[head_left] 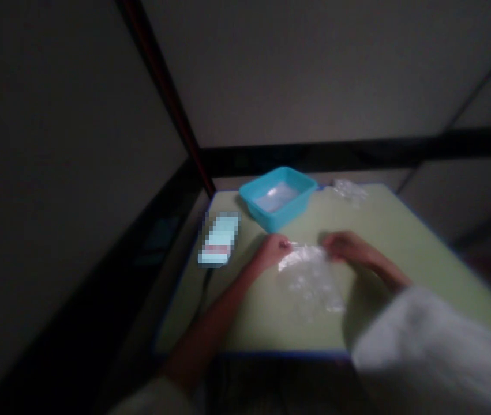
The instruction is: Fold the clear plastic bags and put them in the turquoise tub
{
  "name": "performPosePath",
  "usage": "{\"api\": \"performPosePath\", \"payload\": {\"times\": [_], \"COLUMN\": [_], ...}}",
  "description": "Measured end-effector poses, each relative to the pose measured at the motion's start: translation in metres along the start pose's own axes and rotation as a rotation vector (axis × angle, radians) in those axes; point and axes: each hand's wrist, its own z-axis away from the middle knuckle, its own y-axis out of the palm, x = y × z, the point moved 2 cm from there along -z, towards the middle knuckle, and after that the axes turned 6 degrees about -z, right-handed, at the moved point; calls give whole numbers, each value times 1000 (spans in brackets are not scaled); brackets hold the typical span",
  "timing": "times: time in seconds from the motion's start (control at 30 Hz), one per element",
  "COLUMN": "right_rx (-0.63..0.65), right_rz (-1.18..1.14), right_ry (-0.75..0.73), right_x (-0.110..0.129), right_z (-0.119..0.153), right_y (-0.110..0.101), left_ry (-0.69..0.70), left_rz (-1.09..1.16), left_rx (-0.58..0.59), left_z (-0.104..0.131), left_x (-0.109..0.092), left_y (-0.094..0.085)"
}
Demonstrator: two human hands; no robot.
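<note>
A clear plastic bag hangs between my two hands over the middle of the pale green table. My left hand is closed on the bag's upper left corner. At the upper right corner, my right hand pinches the bag, its fingers slightly blurred. Just beyond my left hand stands a turquoise basket with something whitish and shiny lying inside. The bag's contents, if any, cannot be made out.
A lit, pixelated phone-like device lies at the table's left side, with a dark cable running towards the front. Crumpled clear plastic sits at the back right. Walls rise behind and left of the table.
</note>
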Motion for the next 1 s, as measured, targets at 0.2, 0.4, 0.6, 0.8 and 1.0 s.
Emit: {"api": "performPosePath", "payload": {"times": [0.2,0.4,0.6,0.8,1.0], "right_rx": [-45,-115,-141,-154,-151], "right_rz": [-14,-14,14,26,63], "right_ry": [-1,-27,-35,-46,-94], "right_x": [2,2,3,8,15], "right_z": [2,9,17,26,41], "right_y": [3,12,17,20,24], "left_ry": [-40,-92,-102,-68,-24], "left_rz": [38,122,173,116,41], "left_rx": [-38,24,99,82,22], "left_z": [2,12,23,30,39], "left_x": [-7,-15,-21,-24,-24], "left_y": [-2,2,10,7,3]}}
